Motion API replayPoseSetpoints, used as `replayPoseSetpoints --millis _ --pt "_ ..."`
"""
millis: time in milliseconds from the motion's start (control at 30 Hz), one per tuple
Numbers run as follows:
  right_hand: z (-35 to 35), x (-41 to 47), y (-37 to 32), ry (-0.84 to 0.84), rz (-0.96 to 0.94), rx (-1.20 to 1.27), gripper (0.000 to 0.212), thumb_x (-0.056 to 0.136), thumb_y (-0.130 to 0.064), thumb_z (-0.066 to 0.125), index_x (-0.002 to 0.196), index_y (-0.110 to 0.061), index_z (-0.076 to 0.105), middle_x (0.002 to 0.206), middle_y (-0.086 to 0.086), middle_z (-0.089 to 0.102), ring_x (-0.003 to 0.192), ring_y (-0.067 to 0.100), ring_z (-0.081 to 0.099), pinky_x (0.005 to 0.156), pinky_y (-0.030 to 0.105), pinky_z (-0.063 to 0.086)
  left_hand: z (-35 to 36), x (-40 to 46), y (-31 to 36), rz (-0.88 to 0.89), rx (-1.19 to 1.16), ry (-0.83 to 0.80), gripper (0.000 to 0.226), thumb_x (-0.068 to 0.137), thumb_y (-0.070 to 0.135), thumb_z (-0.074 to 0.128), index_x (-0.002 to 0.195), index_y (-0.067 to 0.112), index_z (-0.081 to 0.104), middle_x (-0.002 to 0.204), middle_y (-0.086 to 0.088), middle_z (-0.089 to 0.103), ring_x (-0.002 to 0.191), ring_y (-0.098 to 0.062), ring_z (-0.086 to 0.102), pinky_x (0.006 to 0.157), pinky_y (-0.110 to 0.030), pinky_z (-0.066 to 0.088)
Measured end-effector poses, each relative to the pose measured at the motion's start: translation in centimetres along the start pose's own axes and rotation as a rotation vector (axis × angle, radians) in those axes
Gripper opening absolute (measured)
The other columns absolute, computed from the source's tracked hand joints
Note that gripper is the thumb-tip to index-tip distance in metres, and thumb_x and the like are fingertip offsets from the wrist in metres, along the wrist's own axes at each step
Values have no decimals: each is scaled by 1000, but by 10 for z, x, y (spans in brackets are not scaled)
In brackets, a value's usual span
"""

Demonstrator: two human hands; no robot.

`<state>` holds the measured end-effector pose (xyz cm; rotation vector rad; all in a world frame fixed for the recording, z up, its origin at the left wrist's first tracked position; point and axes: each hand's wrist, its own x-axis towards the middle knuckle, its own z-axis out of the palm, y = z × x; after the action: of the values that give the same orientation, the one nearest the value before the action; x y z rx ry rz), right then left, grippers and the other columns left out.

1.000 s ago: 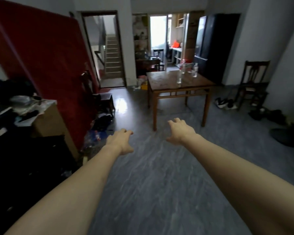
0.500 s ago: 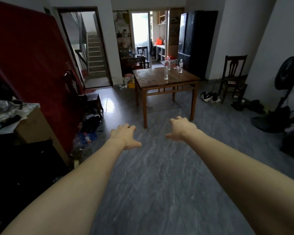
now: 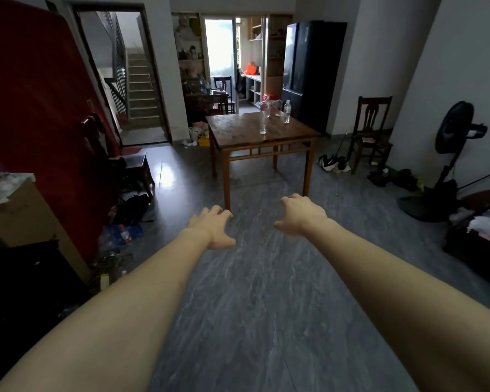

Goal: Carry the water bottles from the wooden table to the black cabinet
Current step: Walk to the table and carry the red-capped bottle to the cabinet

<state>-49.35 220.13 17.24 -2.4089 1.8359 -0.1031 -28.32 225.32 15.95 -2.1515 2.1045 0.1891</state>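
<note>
Bottles (image 3: pixel 263 123) stand on the surface (image 3: pixel 238 134) well beyond your empty, loosely spread left (image 3: pixel 212 226) and right (image 3: pixel 301 215) hands.

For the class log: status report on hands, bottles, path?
Left hand, right hand open, empty. Bottles upright on wooden table. Floor ahead unobstructed.
</note>
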Motion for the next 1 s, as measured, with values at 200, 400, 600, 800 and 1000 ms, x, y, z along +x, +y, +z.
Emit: replayPoseSetpoints --millis 200,400,600,800,1000 --pt "-11 53 54 22 13 -5 67 83 -49 63 140 -21 41 141 6 43 126 29 43 89 44 46 -15 62 41 7 36 -17 87 84 44 77 155 28 30 156 -4 32 143 -30 33 109 -46 38" --pt "-27 111 121 24 35 14 63 85 -44 63 139 -18 42 139 8 42 124 30 43 89 44 46 -44 134 87 3 14 11 82 86 35 78 154 27 33 154 -4 33 142 -30 34 110 -47 40" --pt "-24 167 165 21 50 101 63 86 -38 64 140 -16 40 140 10 40 125 31 43 94 44 49 -64 197 125 -5 -22 91 78 89 31 72 155 25 31 152 -6 37 140 -30 36 110 -48 42" --pt "-18 225 187 62 44 149 65 86 -38 64 142 -16 37 144 10 37 126 30 42 91 43 49 -70 260 136 -24 3 95 76 89 32 71 154 25 33 150 -6 38 138 -31 38 108 -47 42" --pt "-4 295 199 12 71 96 70 86 -41 64 145 -18 33 148 9 34 131 30 38 94 44 46 -74 338 133 -39 -4 98 74 89 32 70 153 25 33 151 -7 38 138 -31 38 105 -47 43"
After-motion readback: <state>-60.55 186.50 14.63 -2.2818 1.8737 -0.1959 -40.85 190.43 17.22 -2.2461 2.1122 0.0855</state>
